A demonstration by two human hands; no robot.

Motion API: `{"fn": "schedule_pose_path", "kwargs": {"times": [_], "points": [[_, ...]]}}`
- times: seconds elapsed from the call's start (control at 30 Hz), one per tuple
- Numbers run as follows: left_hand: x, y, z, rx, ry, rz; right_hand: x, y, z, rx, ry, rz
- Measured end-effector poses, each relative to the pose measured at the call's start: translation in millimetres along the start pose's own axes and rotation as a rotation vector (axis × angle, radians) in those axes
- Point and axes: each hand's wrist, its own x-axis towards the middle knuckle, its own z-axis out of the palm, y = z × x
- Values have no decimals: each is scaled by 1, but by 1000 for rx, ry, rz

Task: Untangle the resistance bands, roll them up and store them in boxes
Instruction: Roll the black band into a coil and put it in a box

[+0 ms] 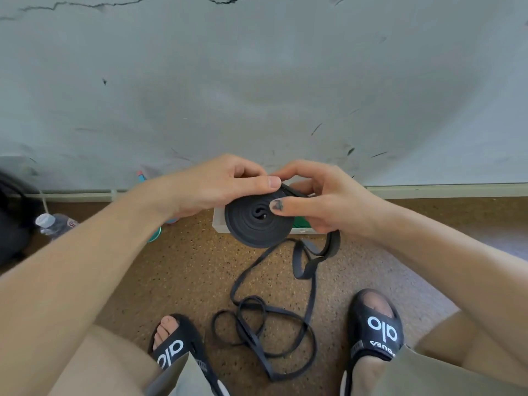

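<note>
A black resistance band is partly wound into a flat coil (pixel 255 224) held in front of me. My left hand (pixel 217 184) grips the coil's top edge, thumb pressed over it. My right hand (pixel 320 195) pinches the coil from the right, thumb on its face. The band's loose tail (pixel 274 318) hangs from the right hand and lies in loops on the speckled floor between my feet. Behind the coil stands a white box (pixel 218 221), mostly hidden, with a green band (pixel 300 222) showing inside it.
My feet in black slides (pixel 380 327) flank the loose loops. A plastic water bottle (pixel 54 224) lies at the left by a dark bag (pixel 11 218). A grey wall (pixel 257 81) with a baseboard rises just behind the box.
</note>
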Motion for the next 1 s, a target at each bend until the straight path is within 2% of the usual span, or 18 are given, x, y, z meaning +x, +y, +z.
{"fn": "schedule_pose_path", "kwargs": {"times": [0.17,0.33,0.5,0.77,0.9,1.0], "points": [[1,-1,6,-172,22,59,2,-2,-3,63,0,-51],[-1,-4,8,-397,18,23,-1,-4,-5,71,-17,-83],[-9,8,8,-178,-39,40,-2,-5,-8,37,-85,-51],[-14,13,5,-45,130,-3,10,-13,-16,33,-46,-65],[-17,19,-5,6,33,-70,15,-25,-19,-21,-72,-37],[-20,18,-5,-100,-1,-61,19,-28,-18,-19,-92,-12]]}}
